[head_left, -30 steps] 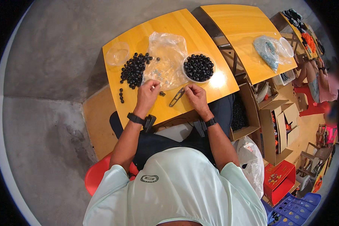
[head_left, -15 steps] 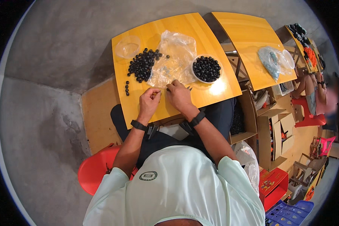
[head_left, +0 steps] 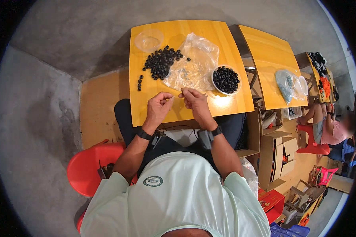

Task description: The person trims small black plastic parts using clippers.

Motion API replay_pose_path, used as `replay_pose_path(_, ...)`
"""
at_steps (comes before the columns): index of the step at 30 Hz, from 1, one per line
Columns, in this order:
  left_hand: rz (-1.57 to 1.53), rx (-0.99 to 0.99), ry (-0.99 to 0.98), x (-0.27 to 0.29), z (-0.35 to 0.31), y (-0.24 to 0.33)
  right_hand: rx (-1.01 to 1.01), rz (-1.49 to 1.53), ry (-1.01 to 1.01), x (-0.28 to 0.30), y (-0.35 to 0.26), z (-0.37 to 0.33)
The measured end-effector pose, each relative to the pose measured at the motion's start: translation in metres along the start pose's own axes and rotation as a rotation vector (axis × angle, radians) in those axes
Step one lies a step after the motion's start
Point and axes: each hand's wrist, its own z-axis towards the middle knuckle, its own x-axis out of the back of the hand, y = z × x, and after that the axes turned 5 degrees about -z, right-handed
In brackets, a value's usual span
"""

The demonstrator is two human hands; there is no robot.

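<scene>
Both my hands are over the near part of the yellow wooden table (head_left: 174,29), fingertips close together but apart. My left hand (head_left: 158,108) is closed in a pinch, and a tiny pale bit shows at its fingertips. My right hand (head_left: 196,104) pinches too; what it holds is too small to make out. A small dark pointed tip shows just beyond its knuckles. Ahead lies a clear plastic bag (head_left: 197,59) with small pieces in or on it. Left of it spreads a pile of black beads (head_left: 160,65), and a white bowl (head_left: 226,93) full of black beads stands at the right.
A short row of black beads (head_left: 140,83) lies at the left edge, below a clear round tub (head_left: 148,40). Rightward, another table (head_left: 265,51) bears a bag of teal pieces (head_left: 284,85). Cardboard boxes (head_left: 279,158) and a seated person (head_left: 334,130) are beyond; a red stool (head_left: 93,168) is beside me.
The view has shifted, so the table sits lower and further right. My right hand has turned and its fingers have lifted off the table, while my left stays pinched.
</scene>
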Motion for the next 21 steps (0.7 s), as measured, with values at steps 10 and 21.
replay_pose_path(10, 0.041, -0.184, -0.069, -0.021, -0.016, 0.046, -0.178, 0.840, -0.269, 0.011, 0.017, -0.044)
replay_pose_path(21, 0.269, -0.377, -0.129, -0.023, -0.025, 0.055, 0.072, 0.121, -0.168, 0.014, 0.012, -0.054)
